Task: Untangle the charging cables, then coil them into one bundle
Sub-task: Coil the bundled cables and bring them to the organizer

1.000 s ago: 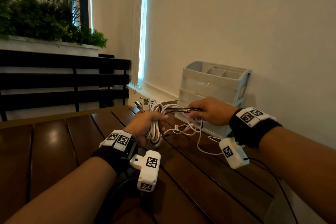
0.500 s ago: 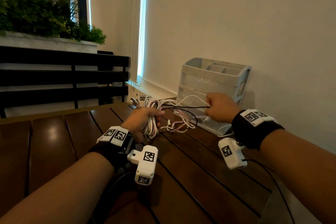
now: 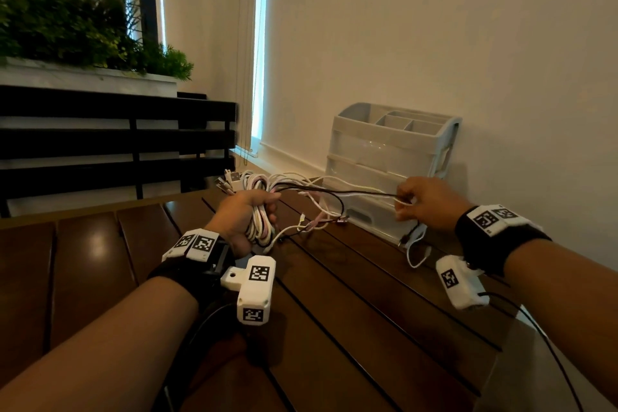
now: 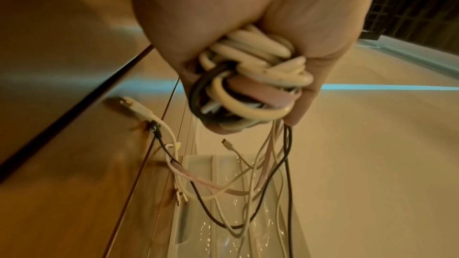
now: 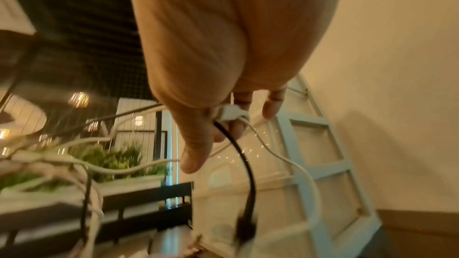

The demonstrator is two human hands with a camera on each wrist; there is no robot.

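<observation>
Two hands clutching cables (image 3: 337, 192), left hand (image 3: 242, 214) fisting coils, right hand (image 3: 424, 202) pinching strands, ends blurred

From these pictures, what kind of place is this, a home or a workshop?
Probably a home, a table by a window or balcony. A slatted wooden table stands against a plain wall, with a plastic drawer organizer on it and a planter of green plants behind a dark railing.

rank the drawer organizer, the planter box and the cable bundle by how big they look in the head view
1. Planter box, cut off by the frame's left edge.
2. Drawer organizer, nearer the camera, so the true order of these two is unsure.
3. Cable bundle, gripped in the left hand.
</observation>
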